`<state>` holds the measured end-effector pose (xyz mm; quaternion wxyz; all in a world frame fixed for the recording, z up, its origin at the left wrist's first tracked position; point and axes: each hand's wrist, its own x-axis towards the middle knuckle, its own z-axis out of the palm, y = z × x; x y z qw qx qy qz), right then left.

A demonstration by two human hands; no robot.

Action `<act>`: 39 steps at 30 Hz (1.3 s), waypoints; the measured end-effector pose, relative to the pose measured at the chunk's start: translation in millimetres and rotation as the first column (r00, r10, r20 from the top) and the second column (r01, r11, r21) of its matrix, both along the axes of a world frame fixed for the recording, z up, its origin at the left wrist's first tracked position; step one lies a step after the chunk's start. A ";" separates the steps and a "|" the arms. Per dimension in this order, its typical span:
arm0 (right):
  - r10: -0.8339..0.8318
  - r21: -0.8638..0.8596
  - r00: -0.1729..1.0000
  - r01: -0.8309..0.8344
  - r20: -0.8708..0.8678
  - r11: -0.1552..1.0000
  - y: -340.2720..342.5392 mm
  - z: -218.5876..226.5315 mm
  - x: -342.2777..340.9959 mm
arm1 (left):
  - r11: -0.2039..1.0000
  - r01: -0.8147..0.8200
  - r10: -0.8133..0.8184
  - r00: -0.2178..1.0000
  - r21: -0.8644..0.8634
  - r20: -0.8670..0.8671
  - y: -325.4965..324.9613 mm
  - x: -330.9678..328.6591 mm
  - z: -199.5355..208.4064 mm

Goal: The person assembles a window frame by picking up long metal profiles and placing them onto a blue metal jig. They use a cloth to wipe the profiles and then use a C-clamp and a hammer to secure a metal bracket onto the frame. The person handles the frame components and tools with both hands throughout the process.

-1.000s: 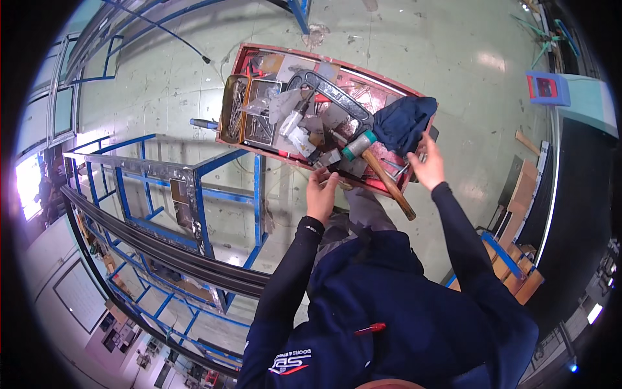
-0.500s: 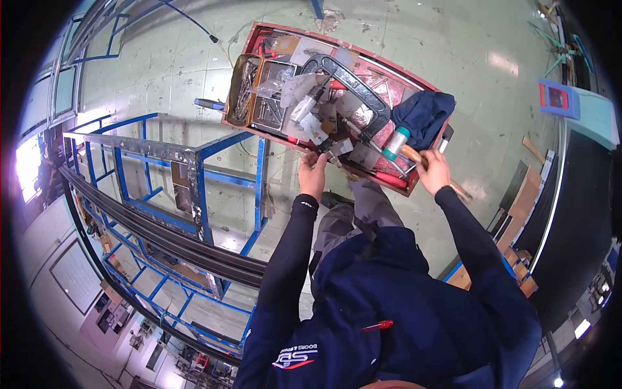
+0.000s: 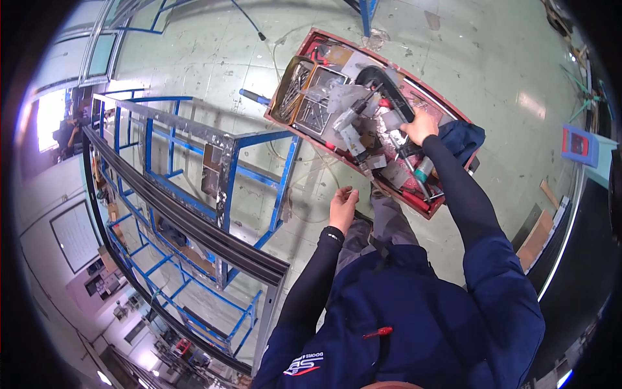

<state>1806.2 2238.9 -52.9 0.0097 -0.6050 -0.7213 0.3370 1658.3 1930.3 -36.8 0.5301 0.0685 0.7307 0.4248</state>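
Note:
My right hand (image 3: 422,126) is closed on the end of a black C-shaped clamp (image 3: 392,91), which is tilted up in a red toolbox (image 3: 304,133). A screw rod with a crossbar (image 3: 414,174) runs down toward the box's near corner. Beneath my right forearm, a mallet (image 3: 424,170) with a green and white head is partly hidden. My left hand (image 3: 343,206) hovers in front of the box, fingers loosely curled and apart, with nothing visible in it. A grey pneumatic tool (image 3: 353,117) lies among plastic bags and scraps, left of the clamp.
Drill bits fill a tan tray (image 3: 295,87) at the box's left end. Dark blue cloth (image 3: 463,141) lies at the right end. A blue-handled tool (image 3: 254,96) sticks out leftward. Blue metal racks (image 3: 227,175) bearing dark profiles (image 3: 188,211) stand on my left.
My right hand has let go of the mallet's wooden handle and moved up and left onto the clamp, which has tipped up. My left hand has drawn back from the box's edge.

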 end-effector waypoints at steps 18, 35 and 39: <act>-0.523 -0.439 0.094 0.431 -0.847 0.788 -14.1 164.5 22.0 | 0.724 0.681 -0.689 0.718 0.110 0.095 37.5 30.0 78.0; -0.041 -0.374 0.728 -0.303 -0.685 0.876 -130.8 208.7 11.2 | 0.626 -0.276 0.105 0.957 0.729 0.272 110.8 -12.1 231.9; -0.033 -0.028 0.253 0.024 -0.967 0.999 -110.7 286.1 -13.3 | 0.753 -0.003 -0.125 0.981 0.658 0.148 119.9 -5.2 255.3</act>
